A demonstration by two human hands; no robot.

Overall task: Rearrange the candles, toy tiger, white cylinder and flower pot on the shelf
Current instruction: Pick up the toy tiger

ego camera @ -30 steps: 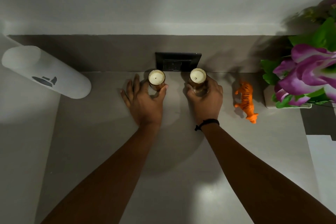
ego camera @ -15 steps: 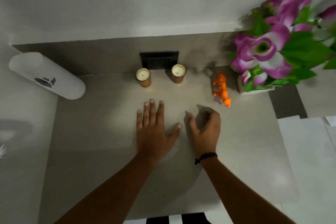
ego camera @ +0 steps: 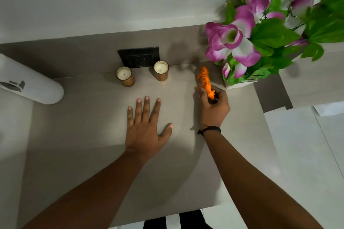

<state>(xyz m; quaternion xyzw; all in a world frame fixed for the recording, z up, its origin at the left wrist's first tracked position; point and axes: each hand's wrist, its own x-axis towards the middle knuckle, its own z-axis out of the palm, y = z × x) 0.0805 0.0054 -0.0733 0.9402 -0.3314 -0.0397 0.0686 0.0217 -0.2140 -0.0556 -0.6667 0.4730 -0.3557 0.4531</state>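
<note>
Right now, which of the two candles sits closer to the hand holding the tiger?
The right candle, beside the toy tiger in the right hand. The left candle stands farther off, beyond the flat left hand.

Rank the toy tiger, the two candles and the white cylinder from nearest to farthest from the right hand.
1. Toy tiger: held in the right hand.
2. Right candle: up-left, near the wall.
3. Left candle: further left.
4. White cylinder: far left edge.

No readable text anywhere; white cylinder [ego camera: 28, 82] at the shelf's left edge carries a dark grey graphic mark, no legible letters; black wall plate [ego camera: 139, 57] at the back edge shows nothing readable
</note>
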